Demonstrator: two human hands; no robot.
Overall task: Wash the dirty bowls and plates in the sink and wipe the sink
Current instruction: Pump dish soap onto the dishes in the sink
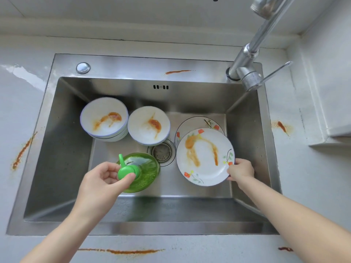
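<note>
My left hand point(103, 180) grips the pump top of a green dish soap bottle point(141, 171) standing in the steel sink point(57, 149). My right hand point(241, 169) pinches the right rim of a white flowered plate point(204, 156) smeared with orange sauce. A second flowered plate point(197, 122) lies under it, mostly hidden. A stack of white bowls point(104, 118) with a sauce stain sits at the back left. Another stained white bowl point(149, 126) sits beside it.
The drain strainer point(162, 151) lies between bottle and plates. A chrome faucet point(250, 54) rises at the back right with its lever point(273, 73) pointing right. Orange sauce streaks mark the sink ledge point(177, 72) and the grey counter point(22, 150) on all sides.
</note>
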